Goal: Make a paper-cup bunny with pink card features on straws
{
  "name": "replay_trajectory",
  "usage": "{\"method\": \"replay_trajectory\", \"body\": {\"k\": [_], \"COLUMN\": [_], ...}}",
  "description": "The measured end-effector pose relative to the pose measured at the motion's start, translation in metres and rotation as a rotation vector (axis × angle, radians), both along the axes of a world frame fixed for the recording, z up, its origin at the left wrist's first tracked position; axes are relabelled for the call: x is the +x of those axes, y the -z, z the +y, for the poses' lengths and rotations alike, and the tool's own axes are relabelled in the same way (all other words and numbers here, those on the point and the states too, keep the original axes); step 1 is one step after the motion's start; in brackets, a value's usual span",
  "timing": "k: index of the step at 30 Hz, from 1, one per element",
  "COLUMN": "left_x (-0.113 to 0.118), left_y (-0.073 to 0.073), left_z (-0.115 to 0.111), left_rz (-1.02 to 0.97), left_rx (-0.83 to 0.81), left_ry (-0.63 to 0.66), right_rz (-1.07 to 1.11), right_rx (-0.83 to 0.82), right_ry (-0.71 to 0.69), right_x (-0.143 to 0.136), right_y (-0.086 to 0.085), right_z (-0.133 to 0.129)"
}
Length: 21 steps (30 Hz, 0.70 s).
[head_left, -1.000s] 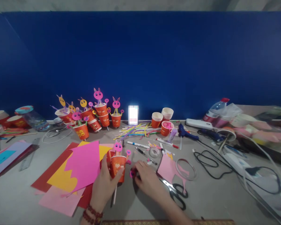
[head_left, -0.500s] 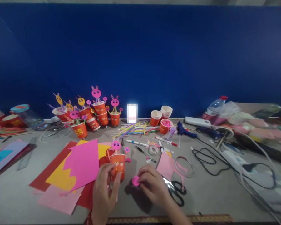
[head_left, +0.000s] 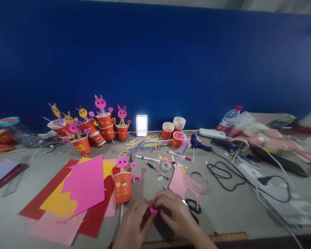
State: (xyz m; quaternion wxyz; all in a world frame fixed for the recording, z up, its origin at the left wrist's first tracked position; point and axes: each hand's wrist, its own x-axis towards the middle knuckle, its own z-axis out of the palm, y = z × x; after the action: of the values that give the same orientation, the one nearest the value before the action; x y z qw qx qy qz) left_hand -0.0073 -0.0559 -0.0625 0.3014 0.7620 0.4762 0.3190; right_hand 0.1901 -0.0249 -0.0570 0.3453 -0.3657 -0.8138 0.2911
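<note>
Between the fingertips of both hands is a small pink paper circle, partly hidden by the fingers. My left hand pinches it from the left, and my right hand grips it from the other side. Just beyond my left hand stands an orange paper cup with a stick below it. A pink paper face with ears and a round pink paw rise from its rim. To the right, the black-handled scissors are partly covered by my right hand.
Coloured paper sheets overlap on the left. Finished cup figures stand along the wall. Loose coloured sticks, a roll of clear tape and markers lie mid-table. A blue glue gun and cables are on the right.
My left hand has left the orange cup and moved right to meet my right hand at the pink circle. The view has shifted slightly, so the scene sits further left.
</note>
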Motion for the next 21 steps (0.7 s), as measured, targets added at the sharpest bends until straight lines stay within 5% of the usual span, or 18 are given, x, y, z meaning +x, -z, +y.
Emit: {"method": "replay_trajectory", "body": {"k": [5,9,15,21], "left_x": [0.015,0.024,0.028,0.026], "left_y": [0.01,0.008,0.005,0.001], "left_z": [0.004,0.007,0.009,0.009], "left_rz": [0.286,0.44,0.486,0.481], "left_rx": [0.075,0.041,-0.022,-0.041], "left_ry": [-0.086,-0.111,-0.114,-0.103], "right_rz": [-0.32,-0.591,-0.591,-0.525], "right_rx": [0.138,0.17,0.158,0.13], "right_ry": [0.185,0.208,0.228,0.188], "right_x": [0.02,0.016,0.009,0.014], "right_y": [-0.015,-0.012,0.001,-0.006], "right_z": [0.033,0.057,0.067,0.067]}}
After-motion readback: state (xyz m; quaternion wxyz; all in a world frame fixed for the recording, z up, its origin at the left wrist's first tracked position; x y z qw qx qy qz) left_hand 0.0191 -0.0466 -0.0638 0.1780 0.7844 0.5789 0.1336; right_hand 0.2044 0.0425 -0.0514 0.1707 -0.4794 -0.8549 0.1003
